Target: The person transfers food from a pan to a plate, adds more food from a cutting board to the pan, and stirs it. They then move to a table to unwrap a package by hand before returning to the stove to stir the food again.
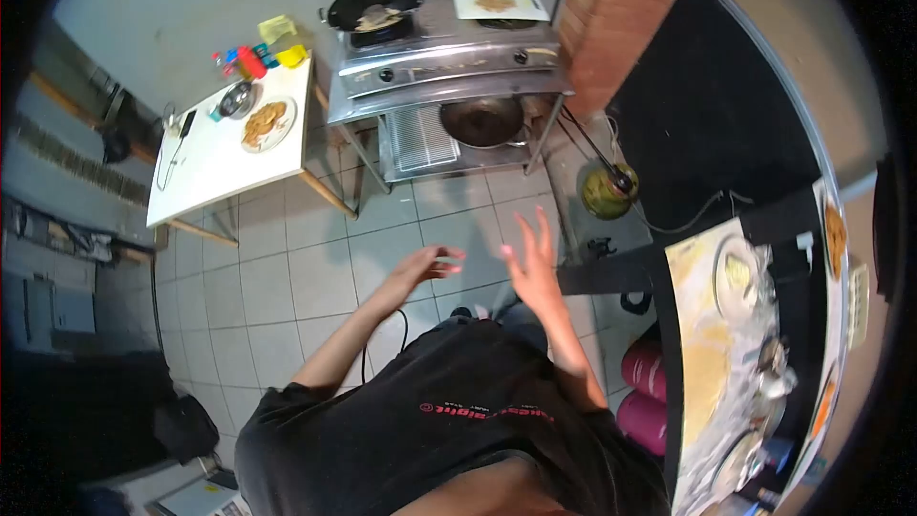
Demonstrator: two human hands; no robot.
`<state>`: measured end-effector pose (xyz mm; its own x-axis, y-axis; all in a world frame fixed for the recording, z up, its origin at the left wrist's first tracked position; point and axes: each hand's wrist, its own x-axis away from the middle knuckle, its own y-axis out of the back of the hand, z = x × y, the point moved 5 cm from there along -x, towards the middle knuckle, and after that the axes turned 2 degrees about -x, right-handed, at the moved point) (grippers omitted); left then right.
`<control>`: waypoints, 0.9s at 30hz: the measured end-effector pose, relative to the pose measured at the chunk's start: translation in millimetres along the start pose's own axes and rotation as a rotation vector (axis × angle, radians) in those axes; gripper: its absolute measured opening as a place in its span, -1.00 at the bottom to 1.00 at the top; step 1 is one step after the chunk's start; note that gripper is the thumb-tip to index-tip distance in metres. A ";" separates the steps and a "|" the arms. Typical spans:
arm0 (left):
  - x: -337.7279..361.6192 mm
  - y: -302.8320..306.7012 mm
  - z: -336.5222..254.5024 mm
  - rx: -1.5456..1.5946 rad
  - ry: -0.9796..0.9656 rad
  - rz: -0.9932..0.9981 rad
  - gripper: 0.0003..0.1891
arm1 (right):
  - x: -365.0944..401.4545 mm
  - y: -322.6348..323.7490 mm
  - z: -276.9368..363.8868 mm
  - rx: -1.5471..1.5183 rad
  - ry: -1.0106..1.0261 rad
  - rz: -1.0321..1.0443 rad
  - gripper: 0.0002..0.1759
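Two bare hands hang in the air over the tiled floor (287,268), and neither carries anything. The moment looks like a free-handed stretch between stations rather than a grip in progress.

The left hand (430,263) is loosely curled, its fingers bent and pointing across toward the other hand, closed on nothing. The right hand (527,263) is released and wide, fingers spread and raised, touching nothing.

Nearest to the right hand is the cluttered counter (702,325) along the right side, its dark end just beside the forearm. The wide lens bends this edge, so how near it really stands is hard to judge. A green gas cylinder (608,191) sits on the floor past the fingertips.

Ahead stands the gas stove (449,53), with a black wok (374,2) on its left burner and a second wok (480,119) on the shelf below. A white table (220,162) with a plate of food (266,124) stands to the stove's left.

Everything is well apart from both palms, so any grasp from here would call for a step or a full reach first.
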<state>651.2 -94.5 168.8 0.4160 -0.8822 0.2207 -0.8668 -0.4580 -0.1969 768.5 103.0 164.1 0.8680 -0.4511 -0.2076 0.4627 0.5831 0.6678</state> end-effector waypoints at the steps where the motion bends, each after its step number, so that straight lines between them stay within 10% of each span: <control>1: 11.5 33.8 16.4 -0.093 -0.008 -0.015 -0.35 | 0.5 3.9 -11.7 -0.109 -0.051 0.014 -0.38; 6: 86.1 195.0 73.8 0.014 -0.151 -0.560 -0.36 | -8.5 2.9 -45.5 -0.149 -0.184 0.150 -0.46; 13: 221.4 251.5 411.4 0.907 -0.087 -1.747 -0.34 | -119.6 -50.4 -23.1 -0.425 -0.155 0.340 -0.58; 14: 210.4 238.5 424.7 0.975 -0.077 -1.752 -0.39 | -141.9 -60.6 -19.7 -0.406 -0.125 0.387 -0.63; 15: 193.1 199.1 453.2 0.802 0.573 -1.612 -0.36 | -162.5 -70.8 -16.3 -0.386 -0.097 0.435 -0.66; 19: 102.9 201.2 459.5 1.189 0.524 -1.475 -0.23 | -256.3 -103.9 10.3 -0.432 0.012 0.545 -0.70; 22: 10.5 285.4 408.3 0.603 0.342 -1.185 -0.42 | -320.1 -128.1 14.4 -0.492 0.044 0.564 -0.70; 27: -148.0 390.4 194.0 0.284 0.177 -1.117 -0.64 | -420.7 -187.5 -0.1 -0.647 -0.057 0.613 -0.67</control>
<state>304.5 -164.0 -126.1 0.8454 0.0446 0.5323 0.0593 -0.9982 -0.0105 316.6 183.5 126.2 0.9940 0.0425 0.1004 -0.0538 0.9922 0.1122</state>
